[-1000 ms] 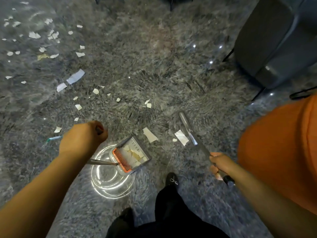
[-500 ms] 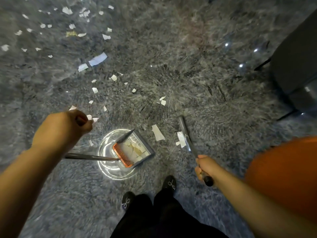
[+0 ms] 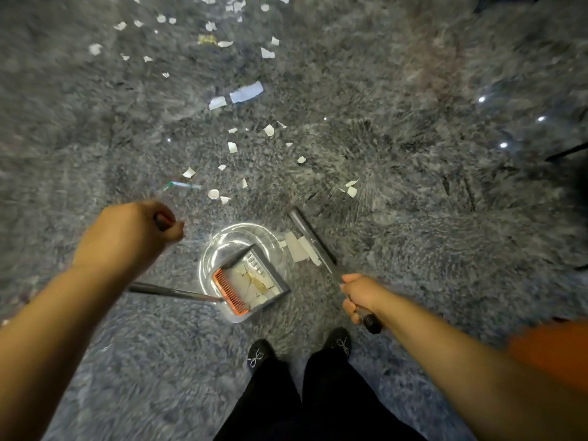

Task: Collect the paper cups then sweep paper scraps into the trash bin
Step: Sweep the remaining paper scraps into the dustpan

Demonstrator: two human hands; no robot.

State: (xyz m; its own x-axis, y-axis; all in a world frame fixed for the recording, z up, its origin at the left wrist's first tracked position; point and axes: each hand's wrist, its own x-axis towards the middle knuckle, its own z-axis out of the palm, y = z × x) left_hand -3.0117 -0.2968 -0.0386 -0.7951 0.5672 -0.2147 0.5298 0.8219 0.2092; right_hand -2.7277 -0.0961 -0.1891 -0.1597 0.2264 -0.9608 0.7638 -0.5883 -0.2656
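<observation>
A grey dustpan [image 3: 270, 276] with an orange comb edge stands on the shiny grey floor just ahead of my feet, with white scraps inside. My left hand [image 3: 127, 232] grips the top of its long handle. My right hand [image 3: 361, 294] grips the broom's handle, and the grey broom head [image 3: 310, 238] lies right of the pan against two larger white paper pieces [image 3: 300, 248]. Several small paper scraps [image 3: 232, 147] are strewn over the floor ahead, with a bigger bluish strip [image 3: 246, 92] farther off. No cups or trash bin are in view.
My two black shoes [image 3: 339, 342] stand just behind the dustpan. A dark object's thin legs [image 3: 566, 152] show at the right edge. A small clear wrapper [image 3: 183, 185] lies left of the scraps. More scraps [image 3: 210, 25] lie at the top.
The broom head has swept left, pushing the two white pieces close to the dustpan's mouth. My view has tilted down and shifted right, so the dark chair has left the frame.
</observation>
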